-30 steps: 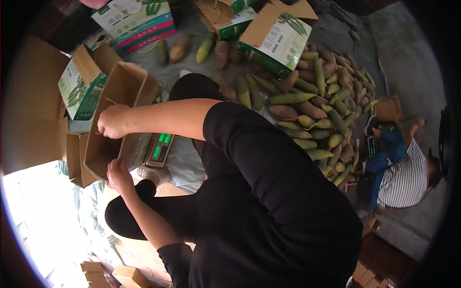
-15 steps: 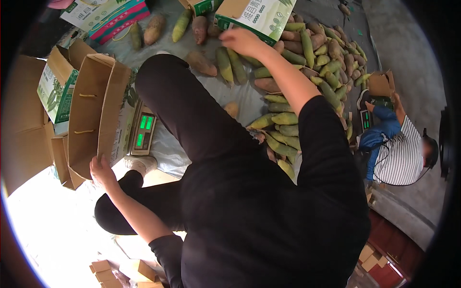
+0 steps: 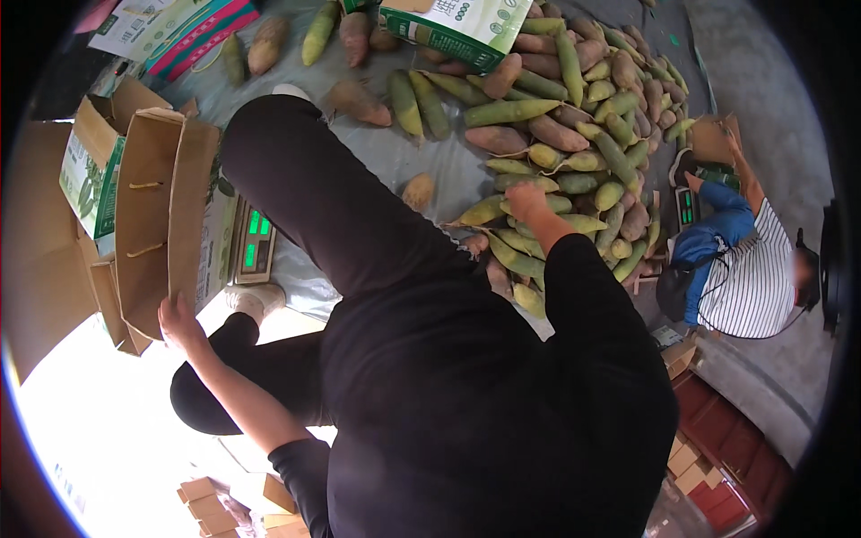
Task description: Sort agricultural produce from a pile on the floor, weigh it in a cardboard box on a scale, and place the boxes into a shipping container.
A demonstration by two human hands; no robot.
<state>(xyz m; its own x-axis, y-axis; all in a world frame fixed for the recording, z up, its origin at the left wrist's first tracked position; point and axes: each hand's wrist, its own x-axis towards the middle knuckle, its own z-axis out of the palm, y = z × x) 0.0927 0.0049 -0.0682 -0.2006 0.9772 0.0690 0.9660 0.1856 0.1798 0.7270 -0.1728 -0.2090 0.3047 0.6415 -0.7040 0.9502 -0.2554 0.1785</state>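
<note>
My left hand [image 3: 182,325] is closed on the lower edge of a tall open cardboard box [image 3: 143,220], which has yellow cord loops inside and stands on a digital scale [image 3: 254,242] with a lit green display. To the right, my right hand [image 3: 529,202] is down on the near part of a heap of long green radishes [image 3: 513,111] and brownish-red, earthy roots [image 3: 496,139]. Its fingers are curled over a green radish [image 3: 558,204], largely covering it. My bent leg lies between the scale and the heap.
A green-and-white printed box [image 3: 466,27] stands at the heap's far side. More cartons [image 3: 90,175] are at the left, with a pink-and-green box [image 3: 202,40] behind. Loose roots [image 3: 359,101] lie on grey sheeting. At the right a person in a striped shirt [image 3: 749,278] works beside another scale [image 3: 686,208].
My right hand has come away from the printed box at the far side and moved nearer, down onto the heap. The left hand keeps hold of the open box. My view has shifted slightly.
</note>
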